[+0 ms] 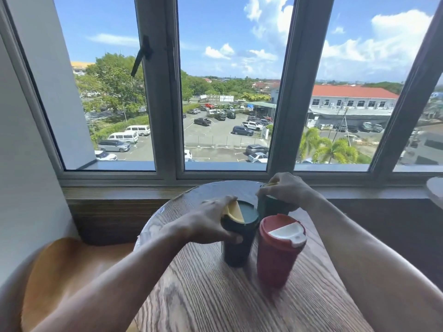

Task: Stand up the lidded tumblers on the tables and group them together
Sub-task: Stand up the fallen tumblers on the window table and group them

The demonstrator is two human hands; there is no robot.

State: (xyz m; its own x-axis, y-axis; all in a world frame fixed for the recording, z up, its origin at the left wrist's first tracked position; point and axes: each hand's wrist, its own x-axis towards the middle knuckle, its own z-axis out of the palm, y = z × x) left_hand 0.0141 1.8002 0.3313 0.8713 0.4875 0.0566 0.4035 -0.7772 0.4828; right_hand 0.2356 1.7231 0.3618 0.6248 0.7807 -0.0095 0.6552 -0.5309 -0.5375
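Three lidded tumblers stand upright close together on a round wooden table (pixel 215 298). My left hand (pixel 211 221) grips the top of a dark green tumbler (pixel 237 248) with a yellow lid flap. Behind it, my right hand (pixel 285 188) covers the lid of a second dark green tumbler (pixel 268 207), whose lid is mostly hidden. A red tumbler (pixel 275 257) with a white lid flap stands free at the front right, almost touching the first green one.
A wooden sill (pixel 119 190) and a large window run behind the table. A tan seat (pixel 60 267) lies to the left below the table. The edge of another round table (pixel 435 190) shows at far right.
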